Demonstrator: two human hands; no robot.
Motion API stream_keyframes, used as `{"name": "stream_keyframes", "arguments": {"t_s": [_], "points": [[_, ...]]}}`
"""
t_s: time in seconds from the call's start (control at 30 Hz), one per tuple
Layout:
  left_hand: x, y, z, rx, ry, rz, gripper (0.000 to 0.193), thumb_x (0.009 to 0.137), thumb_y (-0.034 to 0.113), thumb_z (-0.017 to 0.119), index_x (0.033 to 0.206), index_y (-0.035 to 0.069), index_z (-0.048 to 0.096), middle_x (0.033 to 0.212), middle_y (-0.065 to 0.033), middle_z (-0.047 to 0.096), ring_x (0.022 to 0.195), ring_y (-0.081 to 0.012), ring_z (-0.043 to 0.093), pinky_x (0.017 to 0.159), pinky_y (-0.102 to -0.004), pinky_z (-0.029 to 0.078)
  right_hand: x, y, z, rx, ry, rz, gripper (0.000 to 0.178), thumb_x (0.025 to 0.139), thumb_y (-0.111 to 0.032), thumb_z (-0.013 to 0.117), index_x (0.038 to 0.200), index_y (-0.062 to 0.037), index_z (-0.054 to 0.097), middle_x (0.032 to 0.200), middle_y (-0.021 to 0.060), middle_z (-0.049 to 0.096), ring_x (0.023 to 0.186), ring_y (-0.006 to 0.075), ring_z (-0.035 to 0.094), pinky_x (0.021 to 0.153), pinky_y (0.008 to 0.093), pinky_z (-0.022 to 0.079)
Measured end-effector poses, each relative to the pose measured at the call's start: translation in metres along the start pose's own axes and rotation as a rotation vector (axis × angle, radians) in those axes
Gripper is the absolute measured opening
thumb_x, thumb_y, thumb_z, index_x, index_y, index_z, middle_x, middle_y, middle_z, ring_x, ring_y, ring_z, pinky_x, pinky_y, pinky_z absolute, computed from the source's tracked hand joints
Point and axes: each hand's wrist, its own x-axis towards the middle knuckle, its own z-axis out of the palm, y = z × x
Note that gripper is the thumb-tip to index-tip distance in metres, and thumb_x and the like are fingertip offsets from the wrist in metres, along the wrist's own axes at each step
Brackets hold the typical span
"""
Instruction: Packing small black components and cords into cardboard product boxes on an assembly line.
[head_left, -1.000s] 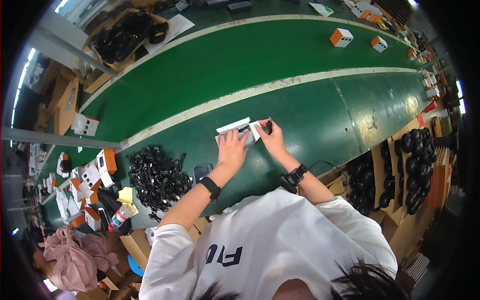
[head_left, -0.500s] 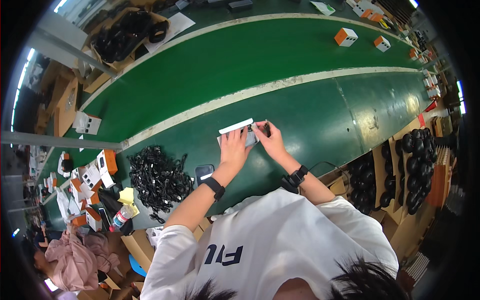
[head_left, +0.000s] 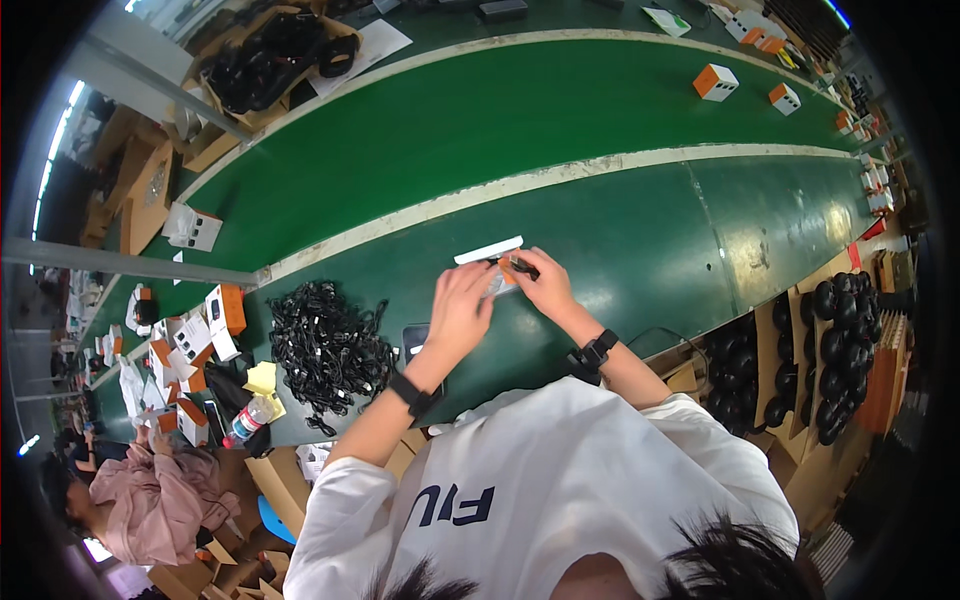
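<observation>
A small white-and-orange carton with its long white flap raised stands on the green bench in front of me. My left hand grips its near left side, fingers bent against it and hiding much of it. At the carton's right end, my right hand pinches a small bundled black cable just over the orange edge. How far the cable reaches inside is hidden by my fingers. Left of my left forearm lies a dark phone, partly covered, beside a heap of black cables.
Several orange-and-white boxes and a plastic bottle crowd the left end. Two more boxes stand on the far green belt, behind a pale rail. Black round items fill cartons at right. A person in pink sits lower left.
My right hand has brought the black cable over the carton's right end. My left hand has shifted and covers more of the carton. The whole view has moved slightly.
</observation>
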Motion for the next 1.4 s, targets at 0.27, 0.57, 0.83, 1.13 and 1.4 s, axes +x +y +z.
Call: {"name": "stream_keyframes", "arguments": {"t_s": [0.27, 0.57, 0.83, 1.13, 1.4], "points": [[-0.012, -0.011, 0.004, -0.503, 0.528, -0.335, 0.024, 0.081, 0.002, 0.057, 0.105, -0.001, 0.054, 0.106, -0.016, 0.055, 0.097, -0.0306, 0.054, 0.086, -0.0355, 0.044, 0.017, 0.0, 0.024, 0.643, -0.022, 0.155, 0.067, 0.075, -0.003, 0.066, 0.131, -0.0065, 0.029, 0.091, 0.0073, 0.057, 0.078, 0.0128, 0.056, 0.067, 0.0267, 0.046], [-0.003, -0.008, 0.033, -0.412, 0.589, -0.312, 0.036, 0.062, 0.0, 0.062, 0.095, 0.003, 0.049, 0.095, -0.0157, 0.048, 0.092, -0.0354, 0.045, 0.079, -0.0421, 0.04, 0.014, 0.037, 0.009, 0.501, -0.088, 0.04, 0.037, 0.079, -0.003, 0.062, 0.114, 0.0031, 0.049, 0.105, 0.0077, 0.054, 0.095, 0.0136, 0.052, 0.082, 0.0247, 0.043], [-0.017, -0.015, 0.043, -0.562, 0.401, -0.152, 0.053, 0.065, 0.007, 0.071, 0.112, 0.001, 0.047, 0.124, -0.0184, 0.042, 0.12, -0.0363, 0.036, 0.1, -0.0428, 0.032, 0.033, 0.068, 0.013, 0.579, -0.241, -0.069, 0.029, 0.077, 0.003, 0.056, 0.105, 0.0011, 0.049, 0.097, 0.0055, 0.05, 0.092, 0.0131, 0.048, 0.083, 0.0249, 0.04], [-0.019, -0.03, 0.035, -0.493, 0.214, -0.043, 0.042, 0.078, 0.015, 0.062, 0.116, 0.002, 0.05, 0.132, -0.0189, 0.038, 0.126, -0.037, 0.029, 0.103, -0.0446, 0.028, 0.025, 0.036, -0.027, 0.468, -0.436, 0.016, 0.045, 0.07, 0.006, 0.065, 0.112, 0.0013, 0.049, 0.109, 0.0069, 0.052, 0.094, 0.013, 0.051, 0.081, 0.0243, 0.042], [-0.023, -0.025, 0.049, -0.243, 0.247, -0.059, 0.034, 0.082, 0.016, 0.056, 0.115, 0.008, 0.053, 0.133, -0.0151, 0.038, 0.13, -0.0331, 0.026, 0.107, -0.0474, 0.019, 0.019, 0.046, -0.026, 0.328, -0.414, -0.068, 0.028, 0.073, 0.008, 0.062, 0.101, 0.0029, 0.06, 0.083, 0.0009, 0.048, 0.072, 0.0077, 0.046, 0.061, 0.0206, 0.038]]}}
